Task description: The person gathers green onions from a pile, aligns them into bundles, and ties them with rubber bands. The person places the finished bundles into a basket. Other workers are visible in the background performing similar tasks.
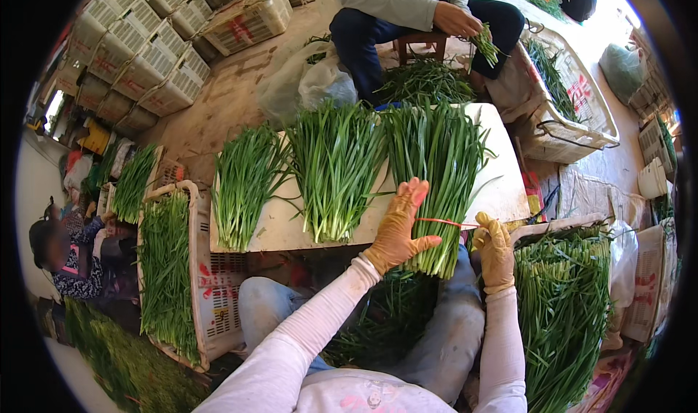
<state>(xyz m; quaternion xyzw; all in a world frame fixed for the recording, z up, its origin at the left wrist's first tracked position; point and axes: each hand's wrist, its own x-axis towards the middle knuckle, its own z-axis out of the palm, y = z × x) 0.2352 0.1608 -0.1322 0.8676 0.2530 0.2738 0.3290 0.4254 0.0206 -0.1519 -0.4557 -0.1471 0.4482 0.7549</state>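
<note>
Three piles of long green leafy stalks, like garlic chives, lie on a white board point(501, 178). My left hand point(401, 225), in a yellow rubber glove, rests with fingers spread against the left side of the right-hand bundle point(436, 156). A red tie point(444, 221) crosses this bundle near its pale cut ends and runs taut to the right. Its end is pinched in my gloved right hand point(493, 244), just off the board's near right corner. The middle bundle point(338, 173) and the left bundle point(245, 189) lie beside it with no tie visible.
Crates of stalks stand at my left point(169, 271) and right point(561, 304). Across the board a seated person point(403, 15) holds a small bunch, beside a white crate point(589, 107). Another person point(71, 249) sits far left. Stacked crates point(131, 53) fill the upper left. Loose greens lie between my knees.
</note>
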